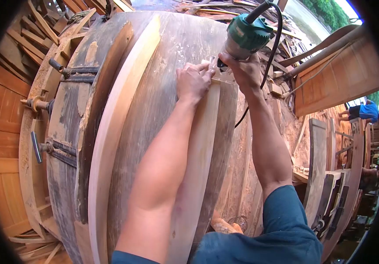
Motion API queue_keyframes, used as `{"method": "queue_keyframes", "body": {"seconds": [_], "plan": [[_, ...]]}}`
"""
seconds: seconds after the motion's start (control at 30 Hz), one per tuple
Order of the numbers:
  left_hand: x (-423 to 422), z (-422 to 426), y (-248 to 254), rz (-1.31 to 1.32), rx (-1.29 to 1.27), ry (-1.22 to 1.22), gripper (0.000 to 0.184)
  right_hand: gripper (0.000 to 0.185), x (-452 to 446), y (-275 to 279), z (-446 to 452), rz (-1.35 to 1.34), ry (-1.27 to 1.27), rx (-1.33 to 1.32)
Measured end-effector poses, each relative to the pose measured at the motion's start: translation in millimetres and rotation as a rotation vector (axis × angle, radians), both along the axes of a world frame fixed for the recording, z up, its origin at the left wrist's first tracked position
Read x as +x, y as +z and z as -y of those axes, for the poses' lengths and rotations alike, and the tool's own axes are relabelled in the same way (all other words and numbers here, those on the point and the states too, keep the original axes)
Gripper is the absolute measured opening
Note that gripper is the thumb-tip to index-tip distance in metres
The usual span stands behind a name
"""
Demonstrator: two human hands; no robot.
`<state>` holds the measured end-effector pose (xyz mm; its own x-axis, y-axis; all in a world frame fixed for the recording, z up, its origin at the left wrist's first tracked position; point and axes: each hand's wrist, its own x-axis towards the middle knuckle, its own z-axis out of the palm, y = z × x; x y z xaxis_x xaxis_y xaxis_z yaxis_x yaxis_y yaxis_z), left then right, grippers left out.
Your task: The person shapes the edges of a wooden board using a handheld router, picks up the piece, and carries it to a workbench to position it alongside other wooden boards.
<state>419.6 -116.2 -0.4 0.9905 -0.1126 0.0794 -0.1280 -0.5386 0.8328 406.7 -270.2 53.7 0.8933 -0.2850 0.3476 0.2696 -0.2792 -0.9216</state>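
Observation:
My right hand (245, 72) is wrapped round the lower body of a green power tool (249, 36), which has a black cord. Beside it, my left hand (194, 81) has its fingers closed at the tool's base, near the far end of a pale wooden board (198, 163); whatever they pinch is too small to make out. The board lies lengthwise on a worn wooden workbench (143, 119), under my left forearm. A second pale piece (114, 110), long and curved, lies to the left of my arm.
Clamps (44, 147) stick out at the bench's left side, beside a dark rough plank (103, 92). Wooden panels (2, 149) stand far left. Scrap wood is piled behind the bench. Another person in a blue shirt (369, 111) is at the far right, near stacked timber (315, 167).

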Motion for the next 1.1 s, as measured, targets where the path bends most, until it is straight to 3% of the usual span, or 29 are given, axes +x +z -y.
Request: {"method": "queue_keyframes", "body": {"seconds": [0.2, 0.33, 0.5, 0.6, 0.7, 0.83, 0.97, 1.1], "plan": [[2.1, 5.9, 2.1, -0.062, -0.014, 0.062, 0.032, 0.041, 7.1, -4.1, 3.3, 0.020, -0.029, -0.043], [2.6, 13.0, 3.4, 0.034, 0.053, 0.164, 0.036, 0.043, 11.3, -1.1, 5.5, 0.001, 0.016, 0.019], [2.5, 14.6, -0.1, 0.053, 0.050, 0.187, 0.035, 0.052, 16.3, -2.5, 2.9, 0.058, 0.020, 0.082], [12.0, 10.3, -11.6, 0.039, 0.033, 0.075, 0.047, 0.046, 7.9, -2.3, 1.3, 0.027, 0.069, 0.124], [0.5, 7.3, -15.4, 0.274, 0.052, 0.165, 0.065, 0.046, -1.6, -5.3, -1.8, 0.029, 0.067, 0.143], [-15.5, -1.6, -1.4, 0.008, -0.029, 0.159, 0.079, 0.048, -14.3, -3.1, -9.2, 0.053, 0.068, 0.148], [-27.6, -11.1, 9.9, -0.064, -0.054, 0.103, 0.079, 0.041, -28.3, 2.9, -15.6, 0.003, 0.077, 0.165], [-37.5, -17.7, 16.3, -0.150, -0.086, 0.077, 0.068, 0.041, -35.0, -3.0, -18.2, 0.032, 0.060, 0.142]]}}
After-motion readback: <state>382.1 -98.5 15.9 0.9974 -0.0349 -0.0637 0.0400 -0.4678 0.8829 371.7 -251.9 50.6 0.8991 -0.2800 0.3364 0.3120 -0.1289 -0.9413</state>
